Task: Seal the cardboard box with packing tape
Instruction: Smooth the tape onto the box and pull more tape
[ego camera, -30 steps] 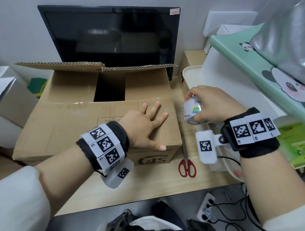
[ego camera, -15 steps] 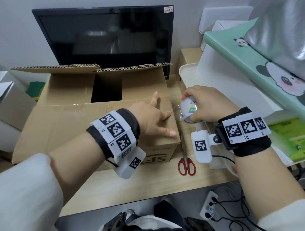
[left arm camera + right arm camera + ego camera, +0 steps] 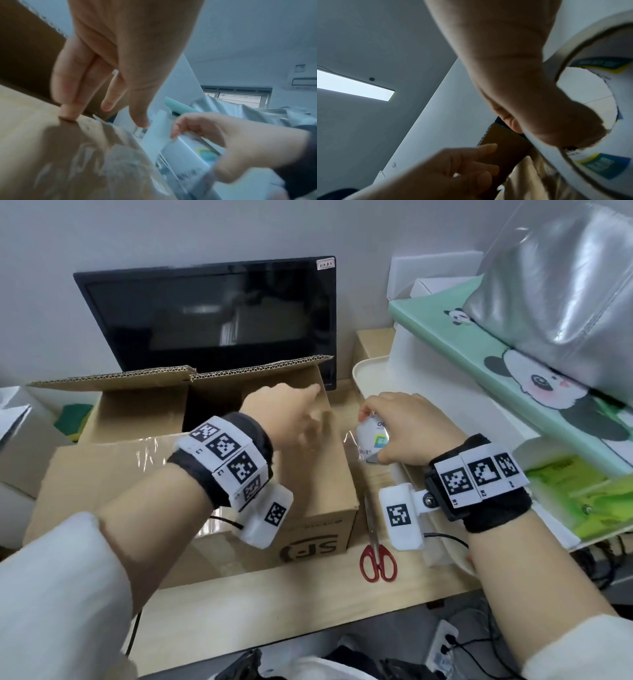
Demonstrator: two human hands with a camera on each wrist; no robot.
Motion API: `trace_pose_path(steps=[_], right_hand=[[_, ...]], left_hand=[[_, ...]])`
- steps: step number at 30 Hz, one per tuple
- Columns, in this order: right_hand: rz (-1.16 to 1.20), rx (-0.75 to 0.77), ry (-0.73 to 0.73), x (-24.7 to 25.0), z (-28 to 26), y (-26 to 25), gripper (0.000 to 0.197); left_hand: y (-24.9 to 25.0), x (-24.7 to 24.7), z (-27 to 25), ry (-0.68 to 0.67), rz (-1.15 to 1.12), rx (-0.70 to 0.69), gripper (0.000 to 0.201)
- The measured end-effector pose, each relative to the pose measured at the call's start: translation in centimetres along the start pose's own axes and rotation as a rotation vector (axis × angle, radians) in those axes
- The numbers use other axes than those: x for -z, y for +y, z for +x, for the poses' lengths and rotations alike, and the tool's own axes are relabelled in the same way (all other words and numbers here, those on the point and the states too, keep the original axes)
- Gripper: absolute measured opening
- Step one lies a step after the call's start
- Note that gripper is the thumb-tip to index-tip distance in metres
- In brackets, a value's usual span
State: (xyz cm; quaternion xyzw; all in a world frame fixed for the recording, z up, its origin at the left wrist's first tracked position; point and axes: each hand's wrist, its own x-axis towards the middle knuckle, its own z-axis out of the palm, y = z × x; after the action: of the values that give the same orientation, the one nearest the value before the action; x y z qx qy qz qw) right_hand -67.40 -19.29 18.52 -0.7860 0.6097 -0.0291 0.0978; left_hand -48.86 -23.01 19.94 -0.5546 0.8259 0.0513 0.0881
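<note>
The brown cardboard box (image 3: 102, 474) lies on the desk with its near flap folded down and its far flaps standing up. My left hand (image 3: 301, 422) hovers blurred over the flap's far right corner; in the left wrist view its straight fingers (image 3: 67, 113) touch the flap (image 3: 34, 148). My right hand (image 3: 404, 433) grips the white tape roll (image 3: 373, 436) just off the box's right edge. A clear tape strip (image 3: 349, 440) runs from roll to flap. In the right wrist view my thumb sits inside the roll (image 3: 597, 166), with the left hand (image 3: 453, 173) below.
Red-handled scissors (image 3: 376, 556) lie on the desk right of the box. A black monitor (image 3: 212, 316) stands behind it. A white tray (image 3: 370, 371) and a green panda-printed box (image 3: 513, 364) crowd the right side. White boxes (image 3: 20, 446) sit at the left.
My left hand has lifted from lying flat on the flap and moved to its far right corner, toward the roll. The right hand has kept the roll beside the box's right edge.
</note>
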Motion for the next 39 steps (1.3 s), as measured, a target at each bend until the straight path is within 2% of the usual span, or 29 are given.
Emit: trace_pose_path(steps=[2, 6, 8, 11, 14, 17, 25, 27, 29, 31, 34, 37, 39], right_hand=[[0.025, 0.020, 0.015, 0.3, -0.3, 0.4, 0.055], [0.060, 0.046, 0.062, 0.5, -0.9, 0.9, 0.054], [0.068, 0.060, 0.101, 0.4, -1.5, 1.1, 0.054], [0.096, 0.083, 0.188, 0.3, -2.3, 1.2, 0.066], [0.074, 0.109, 0.283, -0.1, -2.9, 1.2, 0.076], [-0.028, 0.154, 0.379, -1.1, -3.4, 0.9, 0.073], [-0.056, 0.205, 0.649, -2.4, -6.4, -0.7, 0.057], [-0.090, 0.203, 0.725, -3.0, -7.5, -1.1, 0.049], [-0.128, 0.220, 0.821, -3.9, -8.7, -1.5, 0.032], [-0.161, 0.276, 0.909, -4.9, -9.9, -1.7, 0.023], [-0.242, 0.358, 0.972, -6.0, -11.4, -1.5, 0.029], [-0.312, 0.411, 0.936, -7.2, -12.7, -1.6, 0.034], [-0.335, 0.441, 0.888, -8.2, -13.6, -2.1, 0.042]], left_hand=[[-0.5, 0.8, 1.1, 0.054, -0.110, 0.038, 0.065], [-0.8, 1.7, 2.2, -0.132, -0.274, 0.059, 0.088], [-0.6, 2.4, 1.7, -0.124, -0.258, 0.062, 0.077], [-0.1, 3.7, 0.1, 0.000, -0.266, 0.051, 0.047], [0.7, 4.3, -2.1, 0.106, -0.307, 0.047, 0.035], [1.8, 4.2, -4.5, 0.202, -0.336, 0.041, 0.032], [4.0, 2.9, -10.5, 0.420, -0.349, -0.016, 0.026], [4.6, 2.0, -12.5, 0.494, -0.467, -0.030, 0.030], [5.3, 0.9, -14.7, 0.534, -0.698, -0.053, 0.043], [5.9, -0.3, -16.8, 0.483, -0.892, -0.067, 0.061], [6.2, -2.6, -19.0, 0.316, -1.104, -0.003, 0.080], [6.1, -4.9, -20.3, 0.062, -1.358, 0.107, 0.092], [6.1, -6.1, -20.9, -0.067, -1.520, 0.184, 0.091]])
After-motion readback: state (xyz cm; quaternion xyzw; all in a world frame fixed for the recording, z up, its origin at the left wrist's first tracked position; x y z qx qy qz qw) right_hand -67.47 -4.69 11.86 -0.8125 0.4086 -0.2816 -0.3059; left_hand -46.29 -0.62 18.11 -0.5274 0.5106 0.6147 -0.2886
